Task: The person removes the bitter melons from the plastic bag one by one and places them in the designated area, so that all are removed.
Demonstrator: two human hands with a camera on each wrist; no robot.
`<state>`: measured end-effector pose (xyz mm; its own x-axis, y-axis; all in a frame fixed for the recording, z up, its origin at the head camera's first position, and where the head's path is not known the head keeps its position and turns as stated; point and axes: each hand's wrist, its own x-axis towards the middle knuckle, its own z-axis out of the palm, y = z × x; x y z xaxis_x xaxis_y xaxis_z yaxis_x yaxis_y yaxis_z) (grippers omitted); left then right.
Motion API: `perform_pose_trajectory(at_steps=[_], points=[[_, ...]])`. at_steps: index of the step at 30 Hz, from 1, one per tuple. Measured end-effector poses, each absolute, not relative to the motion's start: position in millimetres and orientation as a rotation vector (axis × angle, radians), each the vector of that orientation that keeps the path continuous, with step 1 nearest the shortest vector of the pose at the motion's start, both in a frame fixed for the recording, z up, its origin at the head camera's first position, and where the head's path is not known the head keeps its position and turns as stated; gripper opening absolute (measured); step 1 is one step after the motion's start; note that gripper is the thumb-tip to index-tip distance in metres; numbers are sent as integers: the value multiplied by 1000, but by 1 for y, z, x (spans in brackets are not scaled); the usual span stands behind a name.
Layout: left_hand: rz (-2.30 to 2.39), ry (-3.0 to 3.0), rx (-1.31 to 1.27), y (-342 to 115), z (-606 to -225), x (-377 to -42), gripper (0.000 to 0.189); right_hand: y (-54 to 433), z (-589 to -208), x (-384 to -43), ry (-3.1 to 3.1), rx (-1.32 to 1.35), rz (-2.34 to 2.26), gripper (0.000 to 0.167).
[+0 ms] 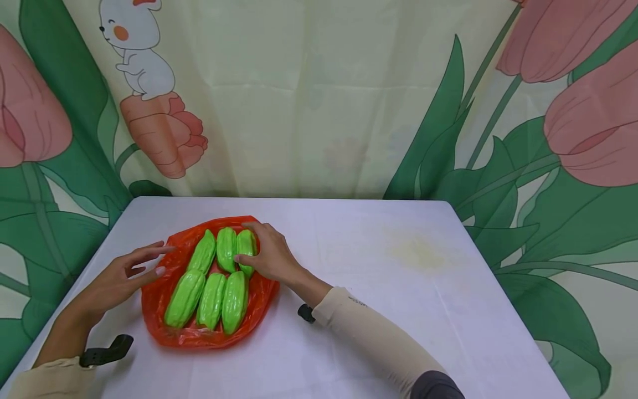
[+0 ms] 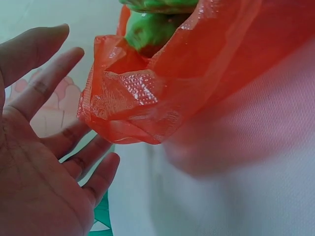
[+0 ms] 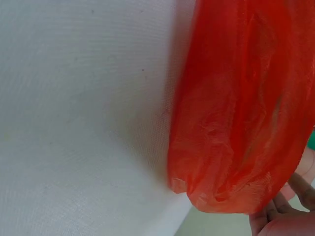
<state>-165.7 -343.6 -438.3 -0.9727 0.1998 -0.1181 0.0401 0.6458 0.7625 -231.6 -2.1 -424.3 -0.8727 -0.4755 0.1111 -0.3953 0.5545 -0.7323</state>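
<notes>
Several bright green, ridged, elongated vegetables lie in two rows inside a red plastic bag, its rim spread in a rough round. My left hand is at the bag's left edge, fingers extended and spread. In the left wrist view the left hand's palm shows, with the fingers beside the red plastic and nothing in them. My right hand reaches over the bag's far right side, thumb across the far right vegetable, fingers towards the rim. The right wrist view shows only its fingers beside the bag; their contact is unclear.
A white-covered table stands under the bag, with a faint yellowish stain to the right. Behind it hangs a cloth backdrop printed with tulips and a rabbit. A black wrist strap sits near the left sleeve.
</notes>
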Motion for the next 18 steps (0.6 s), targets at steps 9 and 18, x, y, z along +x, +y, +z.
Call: perform_pose_trajectory(at_steps=[9, 18], points=[[1205, 2653, 160, -342, -439, -167, 62, -5, -431, -235, 2719, -714, -1140, 69], [1241, 2604, 146, -341, -442, -168, 65, -5, -434, -239, 2735, -632, -1081, 69]])
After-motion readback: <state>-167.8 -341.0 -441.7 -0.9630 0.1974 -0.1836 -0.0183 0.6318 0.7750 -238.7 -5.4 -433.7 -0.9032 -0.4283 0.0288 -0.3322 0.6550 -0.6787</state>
